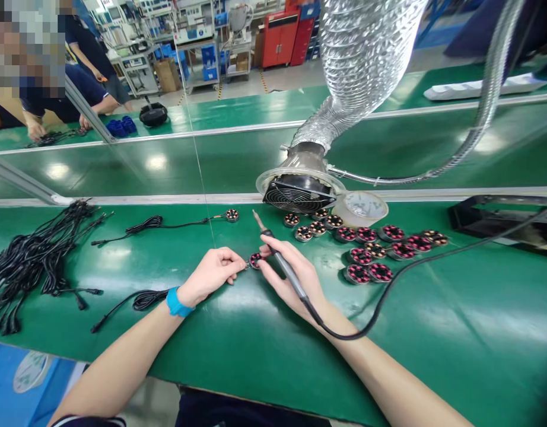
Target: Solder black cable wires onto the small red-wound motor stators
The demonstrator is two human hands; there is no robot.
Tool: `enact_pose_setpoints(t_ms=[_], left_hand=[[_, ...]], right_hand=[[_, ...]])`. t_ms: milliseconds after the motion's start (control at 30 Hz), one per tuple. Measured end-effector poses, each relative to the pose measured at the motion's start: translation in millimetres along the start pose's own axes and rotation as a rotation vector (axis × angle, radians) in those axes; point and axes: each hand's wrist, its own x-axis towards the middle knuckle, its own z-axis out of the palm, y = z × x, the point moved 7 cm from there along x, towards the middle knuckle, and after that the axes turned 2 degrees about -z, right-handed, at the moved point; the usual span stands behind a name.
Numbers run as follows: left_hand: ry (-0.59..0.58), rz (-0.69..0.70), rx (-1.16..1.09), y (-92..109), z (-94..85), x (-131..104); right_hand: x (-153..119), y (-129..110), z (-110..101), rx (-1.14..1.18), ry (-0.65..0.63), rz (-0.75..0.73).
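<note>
My left hand (216, 271), with a blue wristband, pinches the end of a black cable (149, 299) beside a small round motor part (255, 260) with red windings. Across the grip of my right hand (291, 274) lies a soldering iron (289, 274), its tip pointing up and away from me. Fingertips of that hand touch the right side of the same motor part. Another motor part (232, 214), joined to a black cable (153, 224), lies farther back.
Black cables (28, 255) are piled at the left. Several round motor parts (359, 273) sit right of my hands, near a clear tub (365, 207). A fume extractor (300, 184) hangs above the bench (238, 367). Another person's hands (35, 129) work across at the far left.
</note>
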Motion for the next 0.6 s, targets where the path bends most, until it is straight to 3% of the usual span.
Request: enact_pose_setpoints(t_ms=[100,200,433,600], left_hand=[[-0.001,-0.010,-0.004,-1,0.2,0],[0.000,-0.015,-0.011,-2,-0.3,1],[0.005,-0.003,-0.016,-4,-1.3,2],[0.010,-0.012,-0.020,-3,-1.1,1]], right_hand=[[-4,-3,-14,-0.041,0.151,0.052],[-12,-4,-22,-0.053,0.222,0.072],[-13,-22,-26,-0.049,0.228,-0.093],[-11,-26,-25,-0.095,0.213,-0.117]])
